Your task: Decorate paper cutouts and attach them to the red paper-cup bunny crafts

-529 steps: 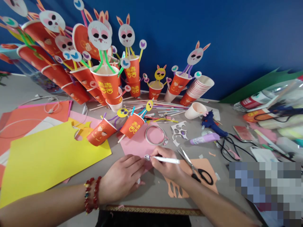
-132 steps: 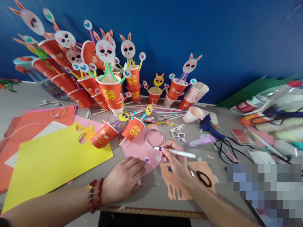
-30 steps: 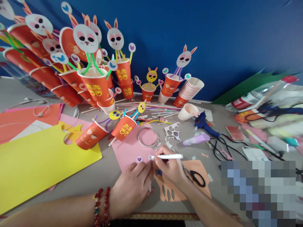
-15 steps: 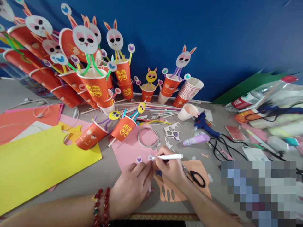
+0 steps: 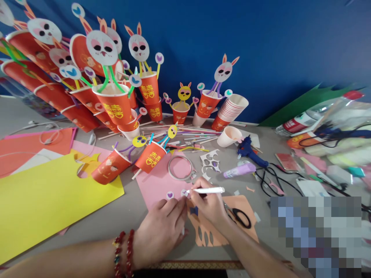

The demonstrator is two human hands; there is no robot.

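My right hand (image 5: 210,206) pinches a white marker pen (image 5: 209,190). Its tip touches a small white paper disc (image 5: 184,192) bearing a purple mark. My left hand (image 5: 162,227) lies on the work surface, palm down, its index fingertip at that disc's lower edge; a small white spot shows by its lower fingers, too unclear to name. Just left is a second disc (image 5: 169,195) with a purple heart. Both discs rest on pink paper (image 5: 149,189). Under my right hand lies a cut orange sheet (image 5: 240,202) with black-handled scissors (image 5: 242,218) on it.
Red paper cups (image 5: 113,106) with rabbit figures stand at the back left. Two cups (image 5: 150,156) lean nearer. A tape roll (image 5: 179,168), purple glue stick (image 5: 239,170), blue glue gun (image 5: 252,152) and cables lie ahead. Yellow card (image 5: 58,197) covers the left; a bottle (image 5: 307,119) lies right.
The view has shifted very slightly. Both hands stay in nearly the same place, with the marker pen's tip still at the disc.
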